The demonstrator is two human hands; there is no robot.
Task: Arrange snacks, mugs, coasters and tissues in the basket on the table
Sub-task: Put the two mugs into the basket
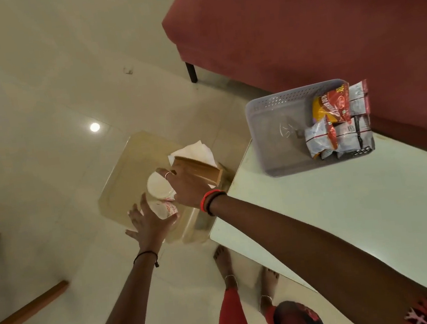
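A grey perforated basket (272, 127) stands on the white table (346, 199), with several snack packets (336, 119) stacked at its right end. Left of the table, a translucent beige tray (122, 173) holds a brown tissue box (199, 167) with white tissue sticking out, a plain white mug (157, 186) and a white mug with red print (167, 209). My right hand (187, 185) reaches over the plain mug and the tissue box, fingers stretched out. My left hand (148, 222) is spread open with its palm against the printed mug.
A dark red sofa (311, 23) stands behind the table, close to the basket. Wooden furniture legs (23, 311) cross the tiled floor at the lower left. My bare feet (223, 260) are on the floor beside the table's near edge.
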